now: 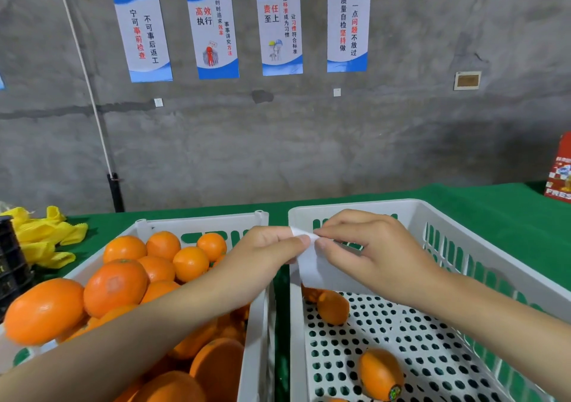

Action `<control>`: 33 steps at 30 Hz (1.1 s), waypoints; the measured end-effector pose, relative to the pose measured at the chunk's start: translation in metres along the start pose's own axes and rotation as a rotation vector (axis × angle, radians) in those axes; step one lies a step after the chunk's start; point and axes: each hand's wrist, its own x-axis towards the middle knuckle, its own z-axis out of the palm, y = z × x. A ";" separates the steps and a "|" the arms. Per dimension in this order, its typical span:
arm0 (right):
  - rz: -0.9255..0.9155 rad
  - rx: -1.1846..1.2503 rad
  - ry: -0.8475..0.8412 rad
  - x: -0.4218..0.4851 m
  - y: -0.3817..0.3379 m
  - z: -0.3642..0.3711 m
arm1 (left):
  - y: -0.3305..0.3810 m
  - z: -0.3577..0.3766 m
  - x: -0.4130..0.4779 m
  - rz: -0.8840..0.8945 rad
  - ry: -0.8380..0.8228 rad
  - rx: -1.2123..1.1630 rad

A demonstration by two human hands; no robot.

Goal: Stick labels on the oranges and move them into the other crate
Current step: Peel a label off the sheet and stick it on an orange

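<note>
A white crate (197, 220) on the left is piled with several oranges (116, 287). The white perforated crate (432, 339) on the right holds a few oranges; one (380, 374) near the front carries a dark round label, another (333, 307) lies further back. A white strip of label backing paper (309, 265) hangs between the crates. My left hand (268, 253) pinches its top edge. My right hand (370, 247) pinches the strip beside the left thumb, fingertips touching the paper.
Both crates stand on a green tablecloth (494, 213). Yellow gloves (46, 234) and a black crate (12, 265) lie at the far left. A red box (560, 173) stands at the right edge. A grey wall with posters rises behind the table.
</note>
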 end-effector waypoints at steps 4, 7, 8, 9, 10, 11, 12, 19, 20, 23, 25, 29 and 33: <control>0.037 0.046 -0.037 0.001 0.001 0.000 | 0.002 0.003 -0.003 0.043 -0.013 0.039; 0.089 0.107 -0.037 0.002 0.002 0.000 | 0.001 0.002 -0.003 0.057 -0.019 0.066; 0.111 0.126 -0.028 0.003 0.002 0.001 | 0.000 0.002 -0.004 0.069 -0.026 0.081; 0.134 0.138 -0.010 0.004 0.003 0.002 | 0.000 0.001 -0.004 0.078 -0.037 0.092; 0.153 0.137 0.017 0.004 0.003 0.002 | 0.000 0.001 -0.005 0.080 -0.046 0.100; 0.167 0.123 0.052 0.004 0.003 0.002 | 0.000 0.001 -0.005 0.075 -0.053 0.109; 0.175 0.106 0.094 0.005 0.003 0.001 | 0.000 0.000 -0.006 0.068 -0.059 0.132; 0.168 0.048 0.125 0.003 -0.001 0.003 | 0.006 0.007 -0.015 0.110 -0.134 0.346; 0.172 0.041 0.112 0.002 -0.001 0.005 | 0.010 0.010 -0.016 0.122 -0.139 0.335; 0.185 0.093 0.135 -0.001 -0.002 0.010 | 0.015 0.014 -0.016 0.134 -0.150 0.297; 0.175 0.087 0.152 -0.001 -0.002 0.012 | 0.012 0.013 -0.013 0.129 -0.164 0.277; 0.170 0.014 0.165 0.000 -0.002 0.012 | 0.005 0.003 -0.011 0.132 -0.214 0.360; 0.164 0.021 -0.020 -0.001 -0.001 0.013 | 0.001 -0.032 -0.001 0.029 -0.069 0.598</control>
